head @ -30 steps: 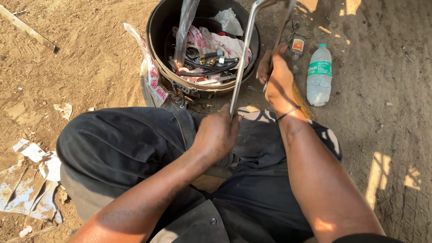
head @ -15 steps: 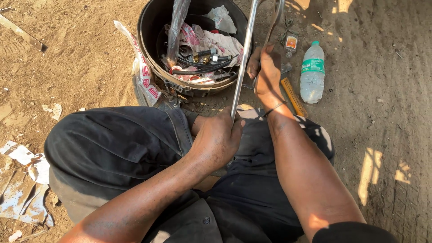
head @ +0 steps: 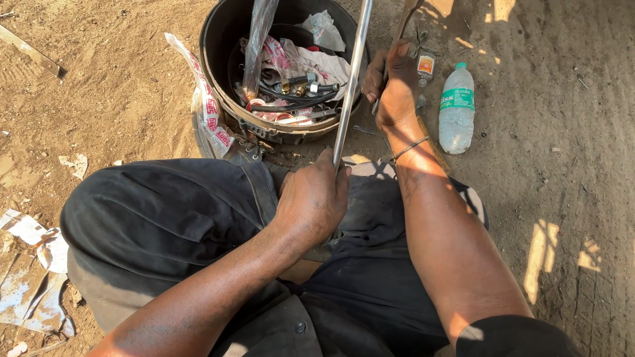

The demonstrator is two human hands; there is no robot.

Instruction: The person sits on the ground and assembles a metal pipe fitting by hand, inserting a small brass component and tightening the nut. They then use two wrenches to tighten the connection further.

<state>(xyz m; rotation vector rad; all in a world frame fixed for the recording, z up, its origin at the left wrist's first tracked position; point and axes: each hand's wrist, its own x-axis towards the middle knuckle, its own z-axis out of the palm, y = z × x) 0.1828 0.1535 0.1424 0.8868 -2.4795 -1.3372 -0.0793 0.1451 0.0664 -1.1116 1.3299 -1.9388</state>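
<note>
head | metal rod (head: 350,79) | gripped by left hand (head: 312,198), right hand (head: 395,86) beside

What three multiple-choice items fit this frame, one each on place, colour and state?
1. Where does the clear plastic water bottle lie?
A. inside the tub
B. on the dirt beside the right hand
C. on the person's lap

2. What colour is the bottle's cap?
A. green
B. red
C. white

3. How does the left hand stand to the long shiny metal rod?
A. open, apart from it
B. closed in a grip round its lower end
C. flat on the ground

Answers:
1 B: the bottle lies on bare ground just beyond the right hand, outside the round black tub of hoses and rags.
2 A: the cap at its top end is green.
3 B: the fingers wrap the rod where it meets the lap.
</note>
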